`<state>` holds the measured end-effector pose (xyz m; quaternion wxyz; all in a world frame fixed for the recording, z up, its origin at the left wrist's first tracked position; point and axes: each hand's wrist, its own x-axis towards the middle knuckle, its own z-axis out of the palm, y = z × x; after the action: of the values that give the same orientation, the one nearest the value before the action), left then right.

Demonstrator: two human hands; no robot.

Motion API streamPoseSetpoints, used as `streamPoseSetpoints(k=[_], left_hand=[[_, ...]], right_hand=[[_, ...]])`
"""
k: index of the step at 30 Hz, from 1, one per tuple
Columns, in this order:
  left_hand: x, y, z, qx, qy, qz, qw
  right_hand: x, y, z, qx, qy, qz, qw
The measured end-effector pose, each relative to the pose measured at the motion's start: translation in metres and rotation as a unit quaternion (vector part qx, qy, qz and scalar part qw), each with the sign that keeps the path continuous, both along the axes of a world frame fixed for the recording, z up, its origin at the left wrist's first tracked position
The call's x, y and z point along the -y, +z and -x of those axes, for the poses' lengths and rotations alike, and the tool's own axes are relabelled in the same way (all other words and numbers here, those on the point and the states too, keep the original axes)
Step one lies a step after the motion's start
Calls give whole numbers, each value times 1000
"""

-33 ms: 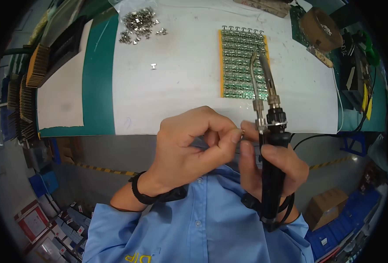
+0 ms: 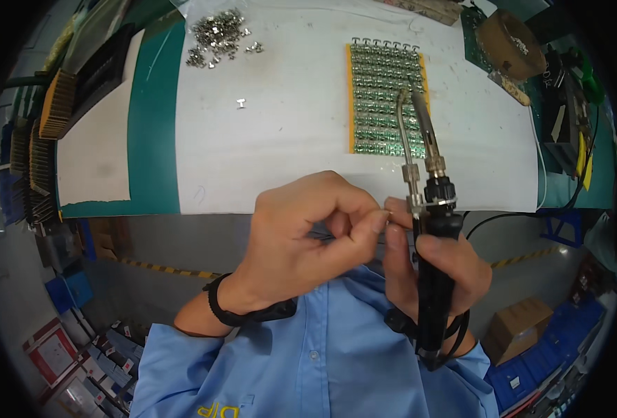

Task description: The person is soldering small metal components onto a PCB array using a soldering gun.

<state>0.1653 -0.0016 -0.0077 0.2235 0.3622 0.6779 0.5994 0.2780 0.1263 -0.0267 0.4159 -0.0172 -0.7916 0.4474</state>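
Note:
My left hand (image 2: pixel 301 240) is closed in a pinch, thumb against index finger, and what it holds is too small to make out. Its fingertips meet those of my right hand (image 2: pixel 465 268), just off the table's near edge. That right hand is wrapped round the black handle of a soldering iron (image 2: pixel 434 299) with a thin bent metal tube beside its tip, both pointing away from me. Beyond it on the table lies a green circuit board panel (image 2: pixel 374 108) with yellow side edges and rows of small metal parts. The iron's tip overlaps the panel in view; whether they touch I cannot tell.
Small metal pieces (image 2: pixel 216 35) lie heaped at the far left by a clear bag, and one T-shaped piece (image 2: pixel 241 104) lies apart. A brown round container (image 2: pixel 507 45) stands far right. A black cable (image 2: pixel 503 215) runs along the right side. Brushes (image 2: pixel 57 104) stand at left.
The table and its contents have shifted very slightly up and left in the view. My hands keep nearly the same pose, with the fingertips together.

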Motion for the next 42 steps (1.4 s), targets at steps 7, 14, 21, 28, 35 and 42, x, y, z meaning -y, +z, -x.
streamPoseSetpoints(k=[7,14,21,28,35,42], left_hand=[[-3,4,-6,19,-46,36,998],[-15,-2,-27,352,17,-142,925],[-21,4,4,283,-39,-50,957],[-60,9,72,-266,-159,88,947],[-74,30,77,-230,-250,189,922],[-80,29,87,-199,-316,201,906]], right_hand=[[-5,-2,-20,14,18,63,998],[0,-5,-22,51,-5,57,997],[0,-16,-13,-9,-27,147,989],[-33,-11,-35,136,-182,-96,969],[-49,-14,-65,82,-108,-81,988],[-60,-14,-79,89,-18,-49,995]])
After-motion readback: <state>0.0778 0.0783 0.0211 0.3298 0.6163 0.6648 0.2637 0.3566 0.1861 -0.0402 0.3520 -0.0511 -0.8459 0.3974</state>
